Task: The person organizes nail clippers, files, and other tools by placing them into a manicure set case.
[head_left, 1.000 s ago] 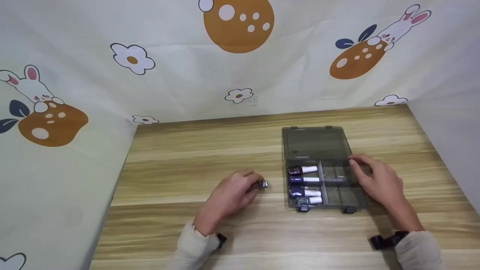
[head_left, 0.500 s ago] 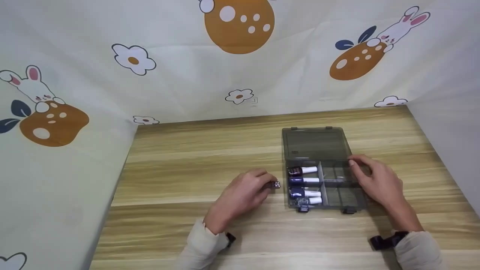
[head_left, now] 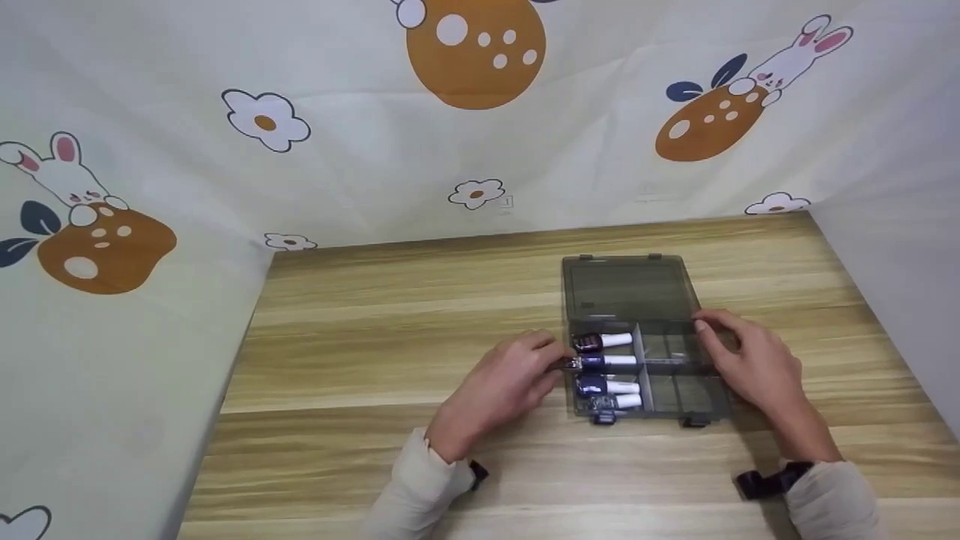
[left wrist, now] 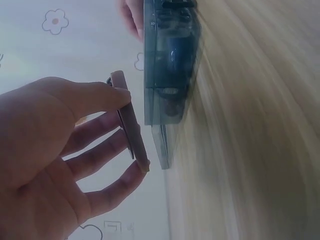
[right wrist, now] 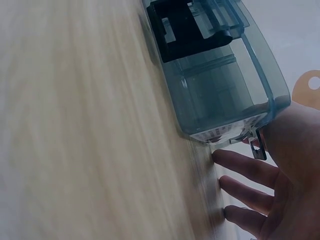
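Note:
My left hand (head_left: 506,379) pinches a nail clipper (left wrist: 131,120) between thumb and fingers, its shiny end at the left edge of the organizer box (head_left: 697,394). This smoky see-through box lies with its lid (head_left: 626,289) folded back. Several dark nail polish bottles (head_left: 592,385) with white caps lie side by side in its left section; the right compartments look bare. At the box's right side, my right hand (head_left: 757,364) touches the wall with thumb and forefinger. Its other fingers (right wrist: 247,167) are fairly straight, their tips down on the table.
The wood-grain table (head_left: 375,322) is bounded by pale curtain walls (head_left: 360,165) with rabbit and flower prints. Two black latches (head_left: 694,422) stick out from the box's front edge. A dark strap mount (head_left: 772,480) sits at the right wrist.
My left hand has carried the nail clipper rightward across the table to the box's left edge. The right hand stays at the box's right side; the box stays put.

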Available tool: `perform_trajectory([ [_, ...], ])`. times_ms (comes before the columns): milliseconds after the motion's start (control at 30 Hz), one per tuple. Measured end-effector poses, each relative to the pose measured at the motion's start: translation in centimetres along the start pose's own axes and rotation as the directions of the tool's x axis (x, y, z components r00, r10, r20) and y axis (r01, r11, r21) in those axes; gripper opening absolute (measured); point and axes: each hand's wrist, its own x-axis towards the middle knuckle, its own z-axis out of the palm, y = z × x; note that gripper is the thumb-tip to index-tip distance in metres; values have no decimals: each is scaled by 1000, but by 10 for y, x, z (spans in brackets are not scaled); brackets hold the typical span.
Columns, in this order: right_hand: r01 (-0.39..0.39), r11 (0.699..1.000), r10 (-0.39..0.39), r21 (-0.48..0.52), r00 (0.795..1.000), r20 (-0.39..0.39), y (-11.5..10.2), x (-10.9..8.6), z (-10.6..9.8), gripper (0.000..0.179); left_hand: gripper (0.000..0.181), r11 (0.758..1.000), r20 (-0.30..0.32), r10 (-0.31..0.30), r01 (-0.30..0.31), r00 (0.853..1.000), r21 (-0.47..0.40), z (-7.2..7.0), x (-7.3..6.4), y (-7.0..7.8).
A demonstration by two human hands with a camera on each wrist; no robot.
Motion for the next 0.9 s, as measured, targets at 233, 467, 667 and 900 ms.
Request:
perform_trajectory([
  [233, 2, 1000, -2, -1, 1000, -1, 1, -1, 0, 42, 29, 1000, 11, 20, -20, 1000, 6, 3, 10, 11],
  [467, 10, 1000, -10, 8, 1000, -23, 0, -1, 1, 42, 28, 997, 18, 66, -67, 998, 39, 8, 22, 23],
  [667, 2, 1000, -2, 3, 1000, -17, -1, -1, 1, 44, 24, 992, 21, 109, -110, 994, 61, 16, 32, 32],
  [900, -8, 1000, 8, -7, 1000, -7, -1, -1, 0, 45, 23, 988, 23, 142, -143, 990, 66, 23, 39, 40],
])
